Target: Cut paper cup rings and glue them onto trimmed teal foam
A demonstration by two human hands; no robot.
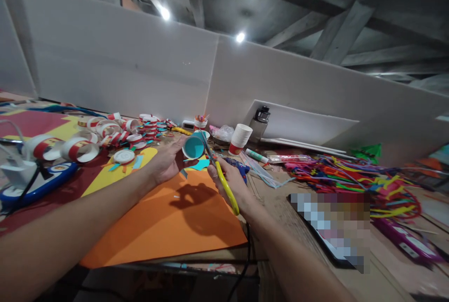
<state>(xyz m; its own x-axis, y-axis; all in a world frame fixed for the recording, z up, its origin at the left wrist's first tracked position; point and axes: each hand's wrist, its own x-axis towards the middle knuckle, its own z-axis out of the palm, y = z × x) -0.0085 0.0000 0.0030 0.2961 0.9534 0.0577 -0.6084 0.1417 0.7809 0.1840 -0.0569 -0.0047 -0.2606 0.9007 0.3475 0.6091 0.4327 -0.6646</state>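
Observation:
My left hand (pixel 169 162) is closed round a small paper cup piece (pixel 194 147) with teal paper covering its round end. Yellow-handled scissors (pixel 228 188) are in my right hand (pixel 235 181), their blades pointing up and away against the right edge of the teal paper. Whether the blades are cutting into it, I cannot tell. Below both hands lies an orange sheet (pixel 164 227), with their shadow across it. A teal paper scrap (pixel 200 164) shows between the hands.
Cut red-and-white cup rings (pixel 105 128) crowd the left side. Stacked paper cups (pixel 240 137), a dark bottle (pixel 258 124) and a glue stick (pixel 257 156) stand or lie behind. Pipe cleaners (pixel 343 175), a phone (pixel 329 227) and a purple glue gun (pixel 407 241) lie right.

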